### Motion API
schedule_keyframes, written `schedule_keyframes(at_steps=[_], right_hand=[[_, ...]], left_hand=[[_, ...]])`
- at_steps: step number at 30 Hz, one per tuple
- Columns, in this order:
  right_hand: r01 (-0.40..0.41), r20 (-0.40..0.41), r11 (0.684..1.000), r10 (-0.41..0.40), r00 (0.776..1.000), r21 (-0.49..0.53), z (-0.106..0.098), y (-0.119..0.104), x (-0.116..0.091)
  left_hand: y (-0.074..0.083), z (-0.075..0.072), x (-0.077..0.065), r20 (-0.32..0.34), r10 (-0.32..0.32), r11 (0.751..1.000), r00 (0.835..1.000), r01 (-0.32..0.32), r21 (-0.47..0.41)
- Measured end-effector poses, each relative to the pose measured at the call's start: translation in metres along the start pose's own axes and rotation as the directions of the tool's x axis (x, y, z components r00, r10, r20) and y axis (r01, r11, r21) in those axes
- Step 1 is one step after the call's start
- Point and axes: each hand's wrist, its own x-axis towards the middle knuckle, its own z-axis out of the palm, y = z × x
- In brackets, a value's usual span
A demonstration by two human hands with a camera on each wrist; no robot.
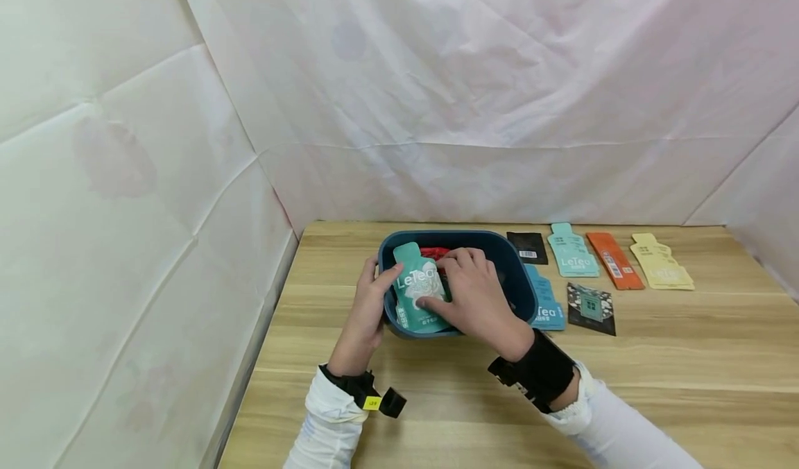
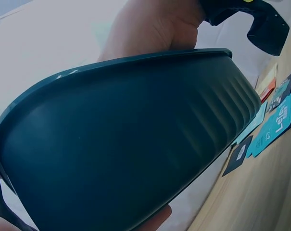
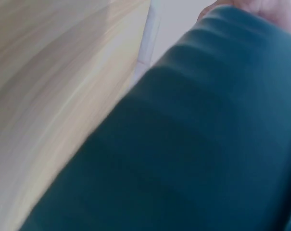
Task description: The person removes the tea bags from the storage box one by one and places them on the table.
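In the head view, a teal LeTea sachet (image 1: 419,292) leans inside a dark blue bin (image 1: 519,288), printed face up. My left hand (image 1: 367,301) grips the bin's left end; its thumb reaches over the rim onto the sachet's edge. My right hand (image 1: 477,295) reaches into the bin from the near right and holds the sachet's right side, thumb on its face. Some of its fingertips are hidden. Red packaging (image 1: 435,252) shows behind the sachet. The left wrist view shows the bin's ribbed outer wall (image 2: 126,139); the right wrist view shows its wall (image 3: 198,125) close up.
Right of the bin lie a black packet (image 1: 527,247), a light teal sachet (image 1: 573,254), an orange packet (image 1: 614,261), a yellow sachet (image 1: 662,264), a blue sachet (image 1: 546,302) and a patterned dark packet (image 1: 591,308). White cloth walls (image 1: 487,108) border the wooden table (image 1: 686,358).
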Motion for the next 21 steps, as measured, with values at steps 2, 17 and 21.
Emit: schedule_keyframes(at_steps=[2,17,21], right_hand=[[-0.008,-0.020,0.998,0.010,1.000,0.066,0.000,-0.001,-0.002],[0.000,-0.108,0.853,0.066,0.992,0.521,-0.004,0.008,-0.012],[0.130,-0.248,0.857,-0.002,0.969,0.499,0.039,0.053,-0.011]], left_hand=[[-0.001,0.001,0.001,0.001,-0.001,1.000,1.000,0.001,0.000],[-0.004,0.001,0.002,0.008,0.002,1.000,1.000,-0.002,-0.011],[-0.004,-0.002,0.001,-0.001,0.014,1.000,1.000,-0.014,-0.019]])
